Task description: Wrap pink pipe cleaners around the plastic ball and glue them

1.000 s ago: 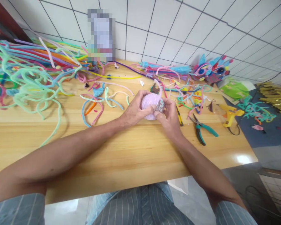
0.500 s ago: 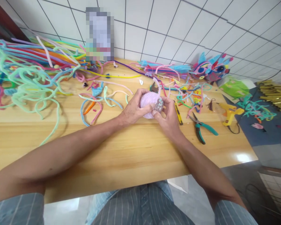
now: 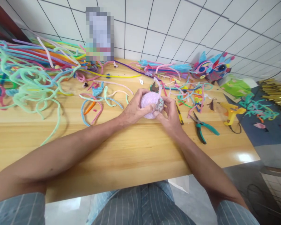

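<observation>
Between my two hands is a round ball wrapped in lilac pipe cleaner (image 3: pixel 148 100), held just above the wooden table. A grey, crumpled-looking patch (image 3: pixel 159 105) covers its right side, and one lilac strand (image 3: pixel 157 83) sticks up from its top. My left hand (image 3: pixel 136 105) is closed around the ball's left side, its thumb across the front. My right hand (image 3: pixel 170 113) grips the right side by the grey patch, thumb in front and fingers partly hidden behind. A dark brown piece (image 3: pixel 154 87) shows just behind the ball.
Pliers (image 3: pixel 202 127), a yellow cutter knife (image 3: pixel 179 113) and a yellow glue gun (image 3: pixel 231 112) lie to the right. Loose pipe cleaners (image 3: pixel 30 81) heap at the left, with a bundle (image 3: pixel 166 68) at the back. A colourful figure (image 3: pixel 212 68) stands by the tiled wall (image 3: pixel 178 28).
The ball stays in both hands in nearly the same pose. My right hand has shifted very slightly at the grey patch, and the view has moved a little.
</observation>
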Available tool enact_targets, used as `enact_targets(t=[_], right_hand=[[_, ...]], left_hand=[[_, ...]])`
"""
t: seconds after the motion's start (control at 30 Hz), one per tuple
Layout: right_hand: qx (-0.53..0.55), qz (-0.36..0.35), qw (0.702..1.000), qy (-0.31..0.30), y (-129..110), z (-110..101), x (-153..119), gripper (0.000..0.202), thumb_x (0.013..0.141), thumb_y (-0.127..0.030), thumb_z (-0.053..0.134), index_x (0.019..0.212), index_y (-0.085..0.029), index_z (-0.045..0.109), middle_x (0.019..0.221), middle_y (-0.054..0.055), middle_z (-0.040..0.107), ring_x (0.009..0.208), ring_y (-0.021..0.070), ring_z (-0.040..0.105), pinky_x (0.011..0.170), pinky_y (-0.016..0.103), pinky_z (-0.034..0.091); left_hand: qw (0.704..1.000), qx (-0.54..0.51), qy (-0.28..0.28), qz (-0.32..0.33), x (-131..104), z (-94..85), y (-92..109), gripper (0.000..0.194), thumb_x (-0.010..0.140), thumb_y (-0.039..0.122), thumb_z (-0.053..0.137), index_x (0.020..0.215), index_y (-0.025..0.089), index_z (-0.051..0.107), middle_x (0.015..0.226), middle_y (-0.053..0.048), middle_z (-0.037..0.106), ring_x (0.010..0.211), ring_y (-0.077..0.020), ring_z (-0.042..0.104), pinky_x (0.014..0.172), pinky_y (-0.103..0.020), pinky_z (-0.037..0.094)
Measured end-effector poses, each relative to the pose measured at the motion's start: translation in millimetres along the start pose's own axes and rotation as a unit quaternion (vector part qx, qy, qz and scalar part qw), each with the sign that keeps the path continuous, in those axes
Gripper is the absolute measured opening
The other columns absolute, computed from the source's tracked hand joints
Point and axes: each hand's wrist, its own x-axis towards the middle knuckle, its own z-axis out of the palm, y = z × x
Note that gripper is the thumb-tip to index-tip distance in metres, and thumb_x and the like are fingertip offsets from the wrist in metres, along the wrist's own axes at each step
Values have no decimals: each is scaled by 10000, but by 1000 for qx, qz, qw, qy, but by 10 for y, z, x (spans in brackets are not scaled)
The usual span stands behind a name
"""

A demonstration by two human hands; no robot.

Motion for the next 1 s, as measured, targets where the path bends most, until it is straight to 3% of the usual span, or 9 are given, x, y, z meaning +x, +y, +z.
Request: enact_targets(t=[0.2,0.37,0.47,0.63,1.0], right_hand=[[-21,-44,998,29,-51,-7,-16,637,899,-498,788,1444,-331,504,1536,113,582,1463,322,580,1205,586,536],[-75,-140,987,31,-233,-148,24,493,973,-496,713,1427,-369,569,1681,67,508,1648,357,383,1330,686,353],[-116,-161,980,-4,-272,-216,79,368,1006,-467,670,1359,-373,634,1639,49,578,1602,371,451,1337,718,299],[-149,-174,973,-9,-205,-247,127,253,1054,-441,595,1279,-363,680,1450,63,707,1425,333,609,1259,658,409],[-155,-184,970,17,-165,-268,158,166,1044,-394,605,1179,-345,688,1258,68,752,1318,320,654,1209,612,455]], left_hand=[[1000,3,-5,4,-5,-4,1,625,908,648,727,1312,219,517,1297,-99,676,1190,-263,657,1015,-386,562],[1000,19,-13,11,-7,5,5,674,903,695,717,1332,217,515,1329,-110,660,1223,-266,650,1030,-383,557],[999,21,-12,22,-10,17,17,625,904,640,727,1319,223,515,1315,-107,657,1205,-263,653,1024,-383,564],[999,25,-7,23,-21,26,42,562,886,514,732,1300,207,507,1296,-116,657,1204,-275,657,1027,-400,568],[999,20,-14,27,-37,29,46,548,898,503,716,1317,222,502,1312,-114,659,1212,-275,653,1048,-417,569]])
